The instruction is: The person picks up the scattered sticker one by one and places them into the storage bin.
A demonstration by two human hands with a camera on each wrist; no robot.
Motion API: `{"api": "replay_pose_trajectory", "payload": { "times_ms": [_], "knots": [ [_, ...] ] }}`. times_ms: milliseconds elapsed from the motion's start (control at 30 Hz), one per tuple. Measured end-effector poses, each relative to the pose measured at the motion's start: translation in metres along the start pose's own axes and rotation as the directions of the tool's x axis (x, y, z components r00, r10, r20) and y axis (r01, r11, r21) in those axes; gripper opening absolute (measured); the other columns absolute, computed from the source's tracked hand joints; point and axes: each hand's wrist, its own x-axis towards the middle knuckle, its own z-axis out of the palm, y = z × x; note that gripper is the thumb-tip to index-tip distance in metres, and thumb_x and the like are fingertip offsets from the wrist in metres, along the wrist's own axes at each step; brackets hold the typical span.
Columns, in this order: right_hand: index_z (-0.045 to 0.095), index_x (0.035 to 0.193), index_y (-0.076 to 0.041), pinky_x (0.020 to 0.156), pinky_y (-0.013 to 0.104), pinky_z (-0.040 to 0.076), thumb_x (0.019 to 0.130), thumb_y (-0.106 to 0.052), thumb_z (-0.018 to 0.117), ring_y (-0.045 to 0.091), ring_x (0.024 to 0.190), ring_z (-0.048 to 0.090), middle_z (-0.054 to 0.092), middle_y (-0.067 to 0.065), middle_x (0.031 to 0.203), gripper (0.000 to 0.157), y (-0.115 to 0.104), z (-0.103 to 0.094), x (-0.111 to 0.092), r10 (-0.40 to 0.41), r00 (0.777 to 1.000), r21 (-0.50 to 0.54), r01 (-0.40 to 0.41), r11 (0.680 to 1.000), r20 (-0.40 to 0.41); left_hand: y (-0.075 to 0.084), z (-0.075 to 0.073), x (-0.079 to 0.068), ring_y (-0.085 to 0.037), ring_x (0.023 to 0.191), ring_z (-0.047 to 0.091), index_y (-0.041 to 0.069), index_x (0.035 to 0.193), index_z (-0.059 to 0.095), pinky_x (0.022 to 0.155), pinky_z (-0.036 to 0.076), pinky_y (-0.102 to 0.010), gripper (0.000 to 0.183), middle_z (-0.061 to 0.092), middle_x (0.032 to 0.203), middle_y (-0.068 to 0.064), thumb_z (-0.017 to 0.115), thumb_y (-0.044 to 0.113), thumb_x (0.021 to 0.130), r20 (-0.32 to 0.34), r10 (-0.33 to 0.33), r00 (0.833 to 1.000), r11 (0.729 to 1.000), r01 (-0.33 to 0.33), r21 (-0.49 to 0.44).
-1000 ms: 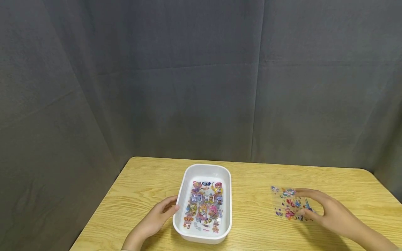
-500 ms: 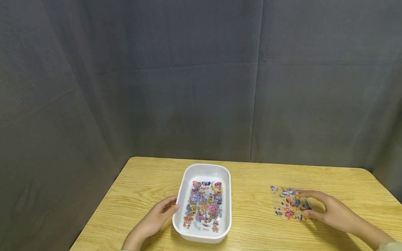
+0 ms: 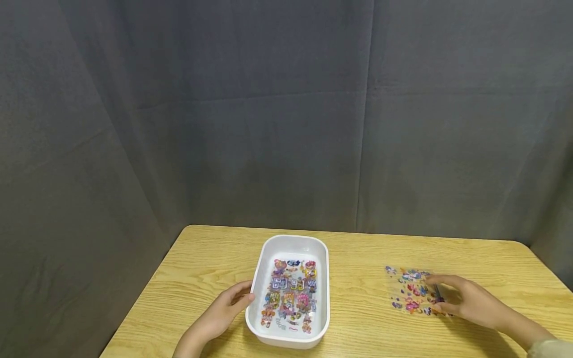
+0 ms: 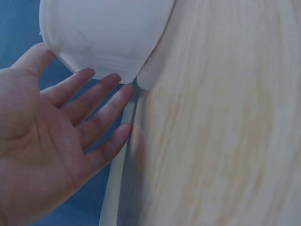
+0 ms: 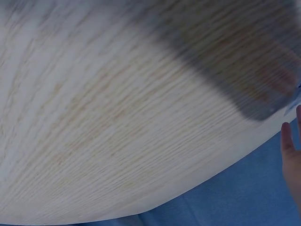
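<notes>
In the head view, my left hand (image 3: 222,309) is at the left side of a white rectangular tray (image 3: 291,341), its thumb right at the rim. The left wrist view shows that palm and its spread fingers (image 4: 101,120) beside the tray's outer wall (image 4: 108,42). Clear sheeting with colourful cartoon stickers (image 3: 288,300) lies inside the tray. To the right, my right hand (image 3: 476,303) reaches over the right end of a clear sticker sheet (image 3: 413,290) printed with bright flower-like shapes. Its thumb and index finger stand apart, overlapping the sheet. In the right wrist view, only fingers (image 5: 285,136) show at the right edge.
A light wooden table (image 3: 353,278) carries the tray and the sheet. Behind it hangs a dark grey curtain (image 3: 277,124), which also runs along the left side. Between the tray and the sticker sheet lies a stretch of bare wood.
My right hand has shifted slightly to the right and its thumb has drawn back toward the sheet's right end. The sheet has hardly moved. My left hand and the tray stay in place.
</notes>
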Motion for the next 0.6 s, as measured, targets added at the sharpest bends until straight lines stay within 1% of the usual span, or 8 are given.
{"api": "replay_pose_trajectory", "payload": {
  "times_ms": [67,100,300,433,500,600],
  "knots": [
    [0.061,0.132,-0.009,0.089,0.058,0.05,0.086,-0.039,0.076,0.047,0.121,0.051,0.057,0.022,0.136,0.057,0.001,0.0006,-0.0002,0.01,1.0,-0.003,-0.01,1.0,0.006,-0.0003,0.0005,0.0001,-0.04,0.123,0.053,-0.008,0.143,0.044,0.104,0.041,-0.057,0.053,0.058,0.132,-0.021,0.053,0.028,0.104,0.0,0.002,1.0,1.0,-0.002,-0.002],
    [0.061,0.132,-0.009,0.089,0.059,0.05,0.086,-0.04,0.076,0.051,0.121,0.049,0.056,0.023,0.136,0.058,0.0012,0.0009,-0.0003,0.01,1.0,0.001,-0.01,1.0,0.006,-0.0001,0.0007,-0.0001,-0.039,0.122,0.053,-0.008,0.142,0.044,0.104,0.042,-0.056,0.053,0.058,0.132,-0.021,0.053,0.028,0.104,-0.002,0.002,1.0,1.0,-0.002,-0.004],
    [0.059,0.134,-0.009,0.093,0.064,0.044,0.082,-0.042,0.078,0.055,0.124,0.044,0.05,0.027,0.141,0.064,0.0017,0.0035,0.0024,-0.006,1.0,0.031,0.005,0.999,0.023,-0.001,0.0005,-0.0003,-0.041,0.122,0.053,-0.008,0.143,0.043,0.103,0.042,-0.057,0.054,0.058,0.132,-0.022,0.053,0.029,0.104,0.002,-0.004,1.0,1.0,0.004,-0.001],
    [0.058,0.135,-0.006,0.095,0.068,0.038,0.08,-0.042,0.08,0.058,0.126,0.04,0.046,0.029,0.144,0.07,0.0037,0.006,0.0038,-0.003,0.999,0.025,0.002,1.0,0.034,-0.0015,-0.0002,0.0006,-0.042,0.122,0.053,-0.007,0.143,0.044,0.103,0.042,-0.058,0.055,0.057,0.133,-0.022,0.053,0.031,0.104,0.006,0.0,1.0,1.0,0.0,0.007],
    [0.057,0.135,-0.004,0.094,0.07,0.038,0.079,-0.04,0.081,0.059,0.126,0.039,0.044,0.032,0.144,0.071,0.0045,0.0067,0.0032,0.003,0.999,0.023,-0.004,1.0,0.04,-0.0014,0.0,0.0009,-0.042,0.122,0.053,-0.007,0.143,0.044,0.103,0.042,-0.059,0.056,0.057,0.133,-0.023,0.053,0.031,0.104,0.006,0.005,1.0,1.0,-0.005,0.008],
    [0.055,0.137,-0.002,0.093,0.07,0.039,0.079,-0.037,0.081,0.06,0.125,0.04,0.043,0.034,0.143,0.072,0.0053,0.0069,0.0012,0.014,0.999,0.019,-0.015,1.0,0.05,-0.001,0.0006,0.0012,-0.043,0.123,0.052,-0.007,0.143,0.044,0.104,0.041,-0.059,0.056,0.056,0.133,-0.023,0.053,0.032,0.104,0.007,0.005,1.0,1.0,-0.005,0.01]
  ]
}}
